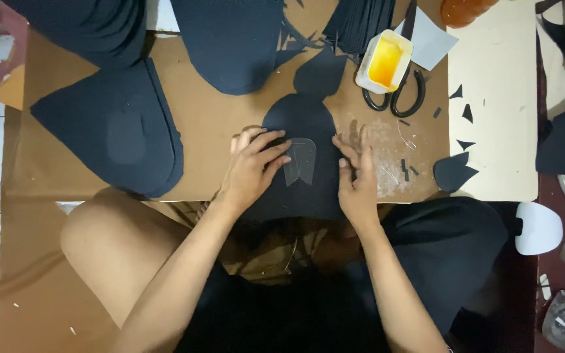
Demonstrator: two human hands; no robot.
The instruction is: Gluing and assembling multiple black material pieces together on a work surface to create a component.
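A dark navy fabric piece (299, 121) with a rounded top lies on the brown cardboard board (210, 124) in front of me. On it rests a small translucent grey patch (299, 161). My left hand (254, 167) presses flat on the fabric, fingertips touching the patch's left edge. My right hand (356, 171) lies flat on the fabric's right edge, fingers spread upward. Neither hand grips anything.
A stack of navy cut pieces (116, 127) lies at left, more stacks (230, 39) at the back. A white tub of yellow glue (384, 61) and black scissors (400, 95) sit at back right. Fabric scraps (454, 172) lie by a cream board (498, 98). My bare knee (109, 242) is below.
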